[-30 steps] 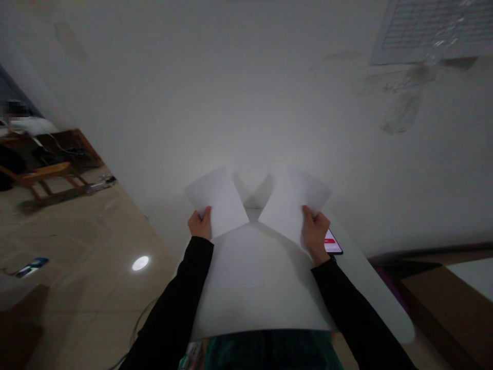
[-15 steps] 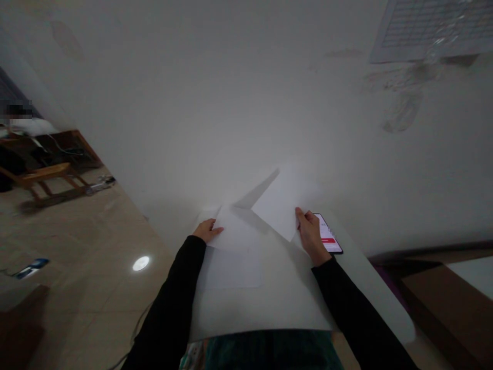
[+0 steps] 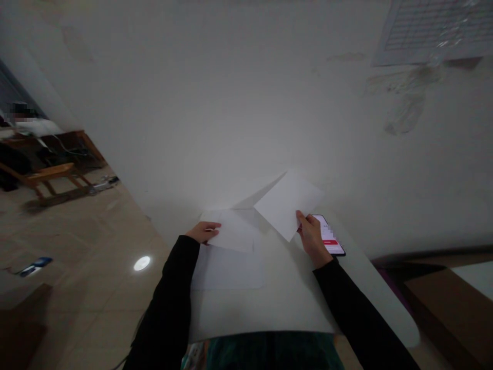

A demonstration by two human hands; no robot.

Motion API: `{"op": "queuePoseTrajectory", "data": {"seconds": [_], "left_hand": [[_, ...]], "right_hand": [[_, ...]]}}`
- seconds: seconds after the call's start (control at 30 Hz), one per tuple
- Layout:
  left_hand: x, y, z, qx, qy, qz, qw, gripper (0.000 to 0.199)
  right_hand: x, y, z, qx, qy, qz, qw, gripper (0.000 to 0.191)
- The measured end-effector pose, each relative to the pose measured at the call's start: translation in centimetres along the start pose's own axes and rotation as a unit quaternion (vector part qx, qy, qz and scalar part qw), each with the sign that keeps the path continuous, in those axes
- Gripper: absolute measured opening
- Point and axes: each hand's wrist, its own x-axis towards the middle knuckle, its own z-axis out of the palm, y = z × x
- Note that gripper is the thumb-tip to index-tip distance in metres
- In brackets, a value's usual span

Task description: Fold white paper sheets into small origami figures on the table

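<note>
My right hand [image 3: 311, 236] pinches the lower right edge of a white sheet of paper [image 3: 285, 203], which is raised off the table and tilted. My left hand [image 3: 203, 233] has its fingers closed on the left edge of a second white sheet of paper [image 3: 234, 234]. Beneath that one, another white sheet [image 3: 231, 270] lies flat on the white table [image 3: 296, 303]. Just beyond my right hand rests a phone [image 3: 329, 239] with its screen lit, partly hidden by my fingers.
A pale wall [image 3: 246, 103] rises right behind the table, with a printed grid sheet [image 3: 431, 31] taped at upper right. Brown cardboard [image 3: 442, 298] stands to the right. At far left are a wooden chair [image 3: 54, 172] and a person [image 3: 36, 126] in white.
My left hand has shifted slightly left with its sheet. The sheet in my right hand has turned a little, and the two sheets are farther apart. The view has moved slightly.
</note>
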Motion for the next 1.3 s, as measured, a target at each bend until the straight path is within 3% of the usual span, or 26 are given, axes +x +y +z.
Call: {"op": "queuePoseTrajectory", "data": {"seconds": [0.1, 0.17, 0.23, 0.3, 0.37, 0.4, 0.5, 0.6, 0.73, 0.87, 0.97, 1.07, 1.2, 1.3], "left_hand": [[-0.9, 0.3, 0.1, 0.02, -0.071, -0.059, 0.996, 0.066], [-1.2, 0.5, -0.2, 0.048, -0.082, -0.072, 0.993, 0.062], [-1.2, 0.8, -0.4, 0.08, -0.019, -0.049, 0.995, 0.049], [-1.0, 1.6, -0.2, 0.093, 0.096, 0.02, 0.991, 0.037], [-0.9, 2.8, 0.9, 0.059, 0.185, 0.107, 0.975, 0.04], [-0.9, 3.5, 1.6, 0.02, 0.191, 0.129, 0.973, 0.048], [-1.2, 5.3, 4.4, -0.078, 0.039, 0.129, 0.988, 0.064], [-1.4, 5.6, 6.6, -0.073, -0.008, 0.148, 0.986, 0.061], [-1.0, 4.7, 7.9, -0.059, -0.025, 0.164, 0.984, 0.052], [-0.3, 3.8, 8.2, -0.13, 0.023, 0.155, 0.979, 0.049], [0.4, 3.1, 8.6, -0.179, 0.063, 0.151, 0.97, 0.048], [1.0, 2.4, 9.1, -0.22, 0.068, 0.148, 0.962, 0.048], [0.9, 2.4, 9.7, -0.228, 0.057, 0.132, 0.963, 0.048], [0.4, 2.6, 9.8, -0.175, -0.042, 0.129, 0.975, 0.041]], "right_hand": [[-0.1, -0.1, 0.1, 0.017, 0.007, 0.008, 1.0, 0.042], [-0.2, -0.2, 0.2, 0.021, 0.006, 0.012, 1.0, 0.042], [-0.4, -0.2, 0.3, 0.013, -0.003, 0.015, 1.0, 0.042], [-0.7, -0.2, 0.5, 0.0, -0.028, 0.023, 0.999, 0.042], [-1.0, -0.1, 0.7, -0.016, -0.068, 0.036, 0.997, 0.041], [-1.2, -0.1, 0.8, -0.026, -0.093, 0.044, 0.994, 0.041], [-1.8, -0.3, 1.0, -0.055, -0.177, 0.062, 0.981, 0.041], [-2.2, -0.5, 1.0, -0.072, -0.237, 0.066, 0.966, 0.039], [-2.3, -0.6, 1.1, -0.089, -0.263, 0.069, 0.958, 0.039], [-2.4, -1.0, 1.2, -0.049, -0.237, 0.07, 0.968, 0.041], [-2.5, -1.6, 1.2, -0.003, -0.218, 0.022, 0.976, 0.052], [-2.5, -2.1, 1.1, -0.024, -0.249, -0.053, 0.967, 0.064], [-2.2, -2.3, 1.1, -0.078, -0.285, -0.114, 0.948, 0.039], [-1.8, -2.5, 0.8, -0.099, -0.276, -0.126, 0.948, 0.018]]}}
